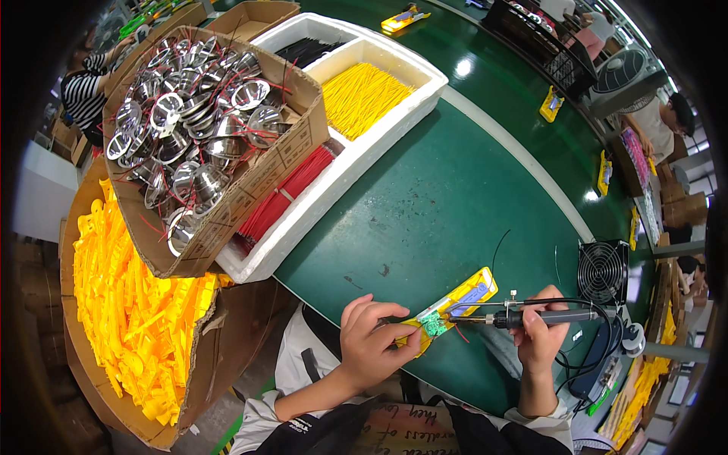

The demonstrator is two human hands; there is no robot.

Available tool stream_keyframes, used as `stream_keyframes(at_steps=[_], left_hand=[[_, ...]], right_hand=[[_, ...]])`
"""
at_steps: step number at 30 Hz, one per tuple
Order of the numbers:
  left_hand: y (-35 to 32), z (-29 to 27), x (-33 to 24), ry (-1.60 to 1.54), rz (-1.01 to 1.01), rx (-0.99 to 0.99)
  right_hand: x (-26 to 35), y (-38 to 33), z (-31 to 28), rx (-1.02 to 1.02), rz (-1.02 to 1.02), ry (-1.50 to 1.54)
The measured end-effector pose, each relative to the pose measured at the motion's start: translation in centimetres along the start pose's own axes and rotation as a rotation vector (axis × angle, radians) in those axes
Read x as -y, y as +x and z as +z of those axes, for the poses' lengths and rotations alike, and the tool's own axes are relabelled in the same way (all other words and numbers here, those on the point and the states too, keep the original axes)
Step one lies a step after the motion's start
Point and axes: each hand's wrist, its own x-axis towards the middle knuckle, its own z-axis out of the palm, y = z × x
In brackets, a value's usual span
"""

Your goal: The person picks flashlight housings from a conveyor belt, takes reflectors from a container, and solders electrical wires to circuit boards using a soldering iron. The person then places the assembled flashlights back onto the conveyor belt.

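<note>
A yellow plastic casing [487,282] lies tilted on the green bench at its near edge. In it sit a small green circuit board [434,324] and a blue-violet part [476,293]. My left hand [373,335] pinches the casing's lower left end between thumb and fingers, beside the board. My right hand [540,335] is closed around the dark handle of a soldering iron [572,316] with a thin feed tube along it. The iron's tip points left and meets the board or hovers just over it; contact cannot be made out. A short red wire sticks out below the board.
Left stands a cardboard box [262,182] of shiny metal reflector cups, over a white foam tray [364,140] of black, yellow and red wires. Below is a carton of yellow plastic parts [140,303]. A small black fan [603,271] stands right. Yellow units [551,105] lie beyond; people work there.
</note>
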Motion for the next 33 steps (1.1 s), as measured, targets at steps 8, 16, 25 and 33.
stream_keyframes(at_steps=[8,16,25,33], left_hand=[[0.0,0.3,0.2,0.015,0.014,-0.016],[0.0,0.2,0.0,0.024,-0.004,-0.017],[0.0,0.2,0.0,0.022,-0.006,-0.013],[0.0,0.2,0.1,0.024,0.012,-0.016]], right_hand=[[-0.3,0.3,0.4,0.026,0.072,-0.024],[0.6,0.9,1.0,0.070,0.070,-0.068],[1.3,2.5,1.3,0.126,0.082,-0.102],[1.1,2.9,1.5,0.140,0.132,-0.094]])
